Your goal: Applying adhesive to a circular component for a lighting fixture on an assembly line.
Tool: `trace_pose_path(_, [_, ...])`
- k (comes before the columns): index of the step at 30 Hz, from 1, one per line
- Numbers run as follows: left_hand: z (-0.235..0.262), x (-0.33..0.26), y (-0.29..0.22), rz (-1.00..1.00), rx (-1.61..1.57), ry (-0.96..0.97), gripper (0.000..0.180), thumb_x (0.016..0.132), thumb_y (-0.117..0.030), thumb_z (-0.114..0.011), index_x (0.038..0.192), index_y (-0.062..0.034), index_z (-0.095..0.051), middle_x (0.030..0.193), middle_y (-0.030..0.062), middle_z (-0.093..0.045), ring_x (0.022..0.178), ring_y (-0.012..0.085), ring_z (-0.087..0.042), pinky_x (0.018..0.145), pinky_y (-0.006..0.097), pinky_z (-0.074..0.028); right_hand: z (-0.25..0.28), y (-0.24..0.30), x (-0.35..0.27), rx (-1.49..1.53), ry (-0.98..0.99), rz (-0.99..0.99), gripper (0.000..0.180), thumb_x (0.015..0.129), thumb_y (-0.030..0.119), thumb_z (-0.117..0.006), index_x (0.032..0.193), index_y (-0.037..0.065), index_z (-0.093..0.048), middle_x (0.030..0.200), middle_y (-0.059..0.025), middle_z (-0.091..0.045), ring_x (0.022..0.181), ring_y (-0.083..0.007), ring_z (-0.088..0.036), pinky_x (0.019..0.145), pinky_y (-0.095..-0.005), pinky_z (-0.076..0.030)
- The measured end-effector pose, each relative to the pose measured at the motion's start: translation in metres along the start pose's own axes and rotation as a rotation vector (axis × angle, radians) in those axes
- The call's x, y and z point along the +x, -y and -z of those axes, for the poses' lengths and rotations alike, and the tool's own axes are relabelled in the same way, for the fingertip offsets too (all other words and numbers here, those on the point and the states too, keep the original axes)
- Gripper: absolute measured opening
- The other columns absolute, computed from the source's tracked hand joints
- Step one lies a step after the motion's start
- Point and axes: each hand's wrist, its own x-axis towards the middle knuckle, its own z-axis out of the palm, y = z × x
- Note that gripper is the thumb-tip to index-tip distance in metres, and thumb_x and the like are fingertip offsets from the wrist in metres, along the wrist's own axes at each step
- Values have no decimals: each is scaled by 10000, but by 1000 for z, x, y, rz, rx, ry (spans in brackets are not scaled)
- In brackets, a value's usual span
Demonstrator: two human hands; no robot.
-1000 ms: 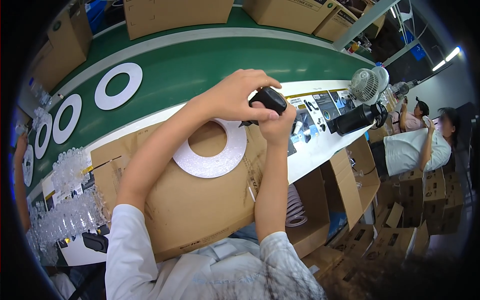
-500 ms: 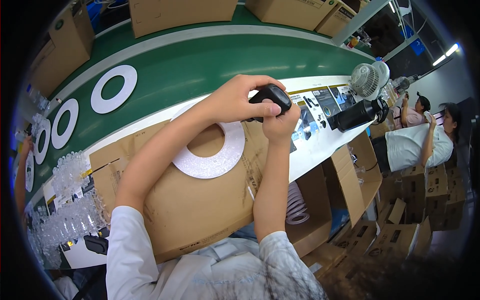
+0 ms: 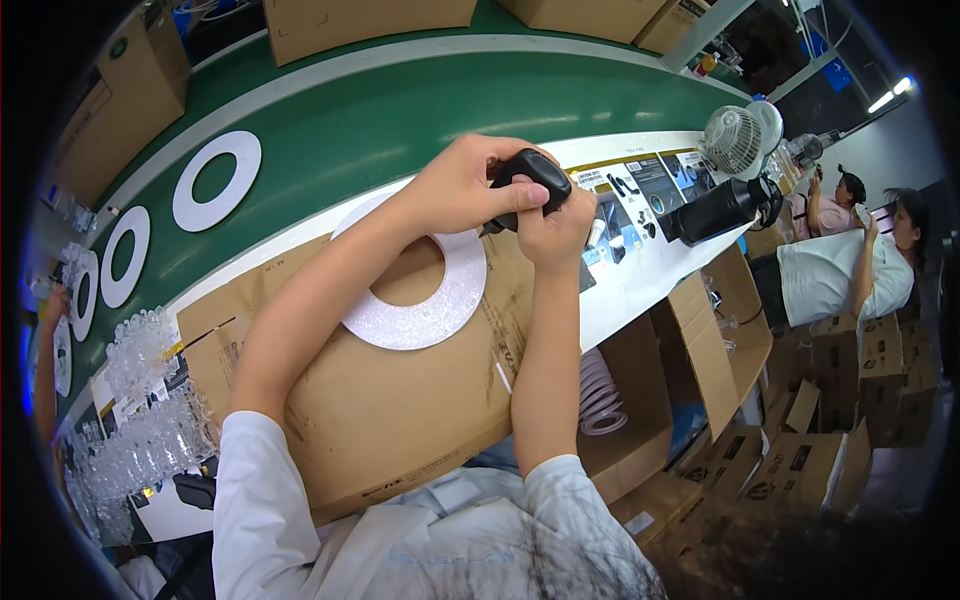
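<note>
A glossy black rounded plastic piece [image 3: 535, 172] is held up between my two hands, over the far right part of a cardboard sheet [image 3: 400, 410]. My left hand [image 3: 462, 187] wraps it from the left, the thumb lying across its front. Closed against its lower right side is my right hand [image 3: 557, 232], which hides how far the piece reaches down. Under my left forearm lies a flat white ring [image 3: 420, 325] on the cardboard, partly covered by the arm.
More white rings [image 3: 218, 180] lie on the green conveyor belt [image 3: 380, 110]. Clear plastic parts [image 3: 150, 430] pile up at the left. A black bottle [image 3: 715, 212] and a fan [image 3: 733, 140] stand right, near an open carton [image 3: 625, 420]. A co-worker's hand [image 3: 58, 303] shows far left.
Both hands have risen slightly and shifted left with the black piece still between them. On the belt, the white rings appear a little farther left.
</note>
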Motion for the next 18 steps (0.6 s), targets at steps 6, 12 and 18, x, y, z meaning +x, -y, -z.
trace_pose_path(6, [-1,1,2,-16,6,-13,337,859,-184,-733,1126,11,-667,978,51,-688,890,113,-623,831,279,-517,-2,-1,0,1,-6,20,173,805,100,-663,859,-62,-689,724,-162,-695,669,-226,-696,624,-304,-528])
trace_pose_path(12, [-3,1,6,-36,-54,-57,329,838,-210,-759,1074,8,-689,912,63,-705,825,107,-637,773,273,-524,-2,-1,-1,4,2,11,162,802,89,-655,858,-59,-691,724,-161,-694,668,-220,-694,623,-304,-527])
trace_pose_path(18, [-2,2,9,-52,-79,-53,327,847,-210,-751,1076,15,-688,917,63,-707,827,108,-637,777,270,-521,-2,-1,1,3,-1,15,156,805,86,-645,850,-55,-693,724,-157,-693,669,-214,-691,623,-302,-526])
